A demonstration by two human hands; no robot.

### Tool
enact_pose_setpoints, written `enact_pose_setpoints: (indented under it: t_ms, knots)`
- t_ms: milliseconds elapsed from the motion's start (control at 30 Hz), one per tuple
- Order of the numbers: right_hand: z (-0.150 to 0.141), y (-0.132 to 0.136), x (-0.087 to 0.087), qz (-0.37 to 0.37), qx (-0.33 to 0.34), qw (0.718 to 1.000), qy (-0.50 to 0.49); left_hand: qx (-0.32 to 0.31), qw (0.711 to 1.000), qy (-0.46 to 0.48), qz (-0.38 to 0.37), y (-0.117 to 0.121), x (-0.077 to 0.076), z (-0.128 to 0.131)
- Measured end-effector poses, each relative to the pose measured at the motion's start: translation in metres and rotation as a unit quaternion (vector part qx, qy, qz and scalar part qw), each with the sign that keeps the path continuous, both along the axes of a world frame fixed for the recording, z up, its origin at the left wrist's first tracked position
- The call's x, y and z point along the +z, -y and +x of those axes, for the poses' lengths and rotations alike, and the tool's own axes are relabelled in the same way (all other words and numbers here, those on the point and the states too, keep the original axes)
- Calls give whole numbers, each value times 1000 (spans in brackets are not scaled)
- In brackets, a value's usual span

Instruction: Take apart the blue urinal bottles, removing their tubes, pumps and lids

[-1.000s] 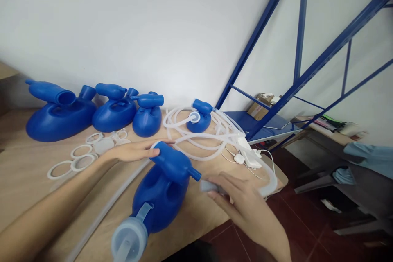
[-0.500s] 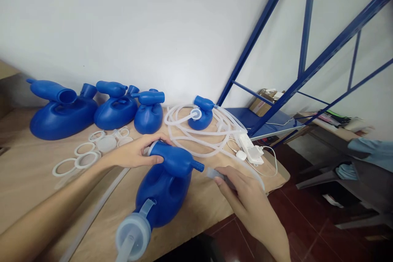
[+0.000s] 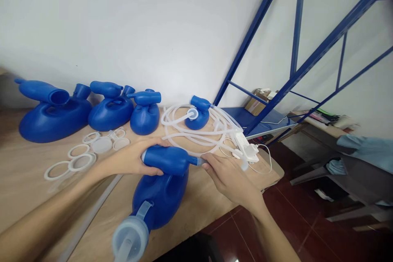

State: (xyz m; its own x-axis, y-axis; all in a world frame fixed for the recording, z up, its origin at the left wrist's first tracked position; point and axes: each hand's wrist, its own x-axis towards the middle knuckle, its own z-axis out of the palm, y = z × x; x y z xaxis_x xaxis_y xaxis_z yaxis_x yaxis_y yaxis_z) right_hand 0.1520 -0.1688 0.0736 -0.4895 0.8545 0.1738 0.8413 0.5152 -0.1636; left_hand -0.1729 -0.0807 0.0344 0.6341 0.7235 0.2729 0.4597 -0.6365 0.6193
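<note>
My left hand (image 3: 136,159) is closed round the wide end of a blue urinal funnel (image 3: 167,160), whose rim shows a pale edge. The funnel lies across the handle of a blue urinal bottle (image 3: 158,202) on the table. At its narrow nozzle (image 3: 194,161), my right hand (image 3: 229,176) pinches the end of a clear hose (image 3: 201,161); the hose end meets the nozzle tip, and how far it goes over is hidden by the fingers. A translucent cap (image 3: 130,237) with a hose from its middle sits on the bottle's neck.
Several blue urinal bottles (image 3: 55,118) with funnels stand along the wall. White rings (image 3: 80,161) and translucent discs lie at left. Coiled clear hose (image 3: 215,141) surrounds another capped bottle (image 3: 198,118). A power strip (image 3: 247,147) lies near the right table edge, beside a blue shelf frame (image 3: 264,118).
My right hand has moved left and brought the hose end from a gap away up to the funnel's nozzle. My left hand has wrapped more fully round the funnel's wide end.
</note>
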Motion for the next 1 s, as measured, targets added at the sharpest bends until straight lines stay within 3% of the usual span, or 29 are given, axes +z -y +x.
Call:
enact_pose_setpoints:
  t_ms: [167,433,533,667,733,800,867,933,1000]
  knots:
    - [-2,-13,-9,-21,11,1000,-15,4,1000,-18,9,7,2,1]
    - [-14,-24,-7,-111,25,973,-199,8,998,-37,50,18,12,6]
    - [-19,-34,-4,-202,11,942,-269,-2,997,-34,65,20,12,8]
    - [-23,-55,-6,-392,-43,855,-336,4,994,-59,93,25,13,10]
    - [-23,-62,-6,-433,-56,832,-342,16,992,-72,105,27,15,12]
    - [-23,-63,-4,-416,-54,847,-328,29,991,-79,107,30,18,15]
    - [-21,-59,0,-340,-41,896,-284,38,991,-88,98,32,23,17]
    - [-18,-50,2,-208,-19,954,-213,43,991,-96,86,32,26,18]
    - [-13,-41,0,-53,16,988,-143,44,992,-90,72,31,28,18]
